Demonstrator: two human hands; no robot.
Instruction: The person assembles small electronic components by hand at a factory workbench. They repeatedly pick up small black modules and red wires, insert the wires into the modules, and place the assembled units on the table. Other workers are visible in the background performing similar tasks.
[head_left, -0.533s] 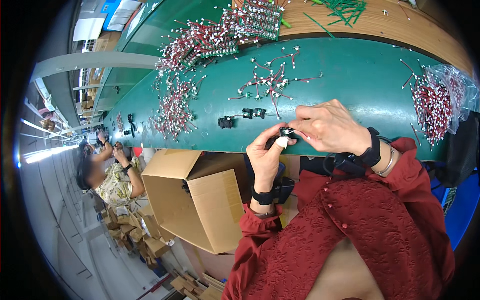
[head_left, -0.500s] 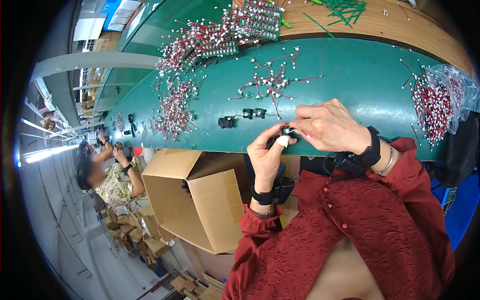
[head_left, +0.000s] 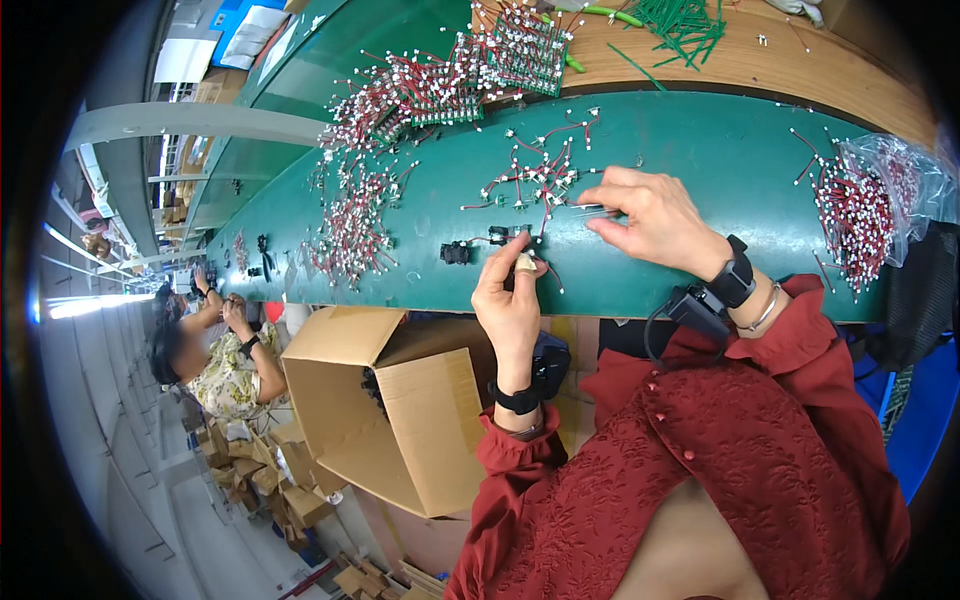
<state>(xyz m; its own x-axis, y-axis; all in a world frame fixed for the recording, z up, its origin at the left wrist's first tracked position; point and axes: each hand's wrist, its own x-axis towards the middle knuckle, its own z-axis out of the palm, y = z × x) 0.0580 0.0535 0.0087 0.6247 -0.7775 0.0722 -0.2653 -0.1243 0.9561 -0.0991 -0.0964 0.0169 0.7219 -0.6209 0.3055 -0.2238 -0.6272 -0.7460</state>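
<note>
Near the belt's front edge, my left hand (head_left: pixel 508 290) is closed in a pinch on a small black part (head_left: pixel 538 264), mostly hidden by the fingers. A pale cover sits on one fingertip, and a short red wire (head_left: pixel 556 276) trails beside it. My right hand (head_left: pixel 655 220) has its fingers closed round thin metal tweezers (head_left: pixel 588 208). Their tips point left toward a loose cluster of red wires with white connectors (head_left: pixel 540 175). Just left of my left hand lie black parts (head_left: pixel 457 252) joined by a wire.
Wired green circuit boards (head_left: pixel 525 60) and a heap of red wires (head_left: pixel 355 225) cover the green belt (head_left: pixel 700 130) at left. A plastic bag of wires (head_left: pixel 860 205) lies right. An open cardboard box (head_left: pixel 430 430) stands below the edge. A co-worker (head_left: pixel 235 365) sits far left.
My hands have moved apart. The right hand with the tweezers went up toward the wire cluster, while the left shifted slightly left with the black part. A red wire now shows beside it.
</note>
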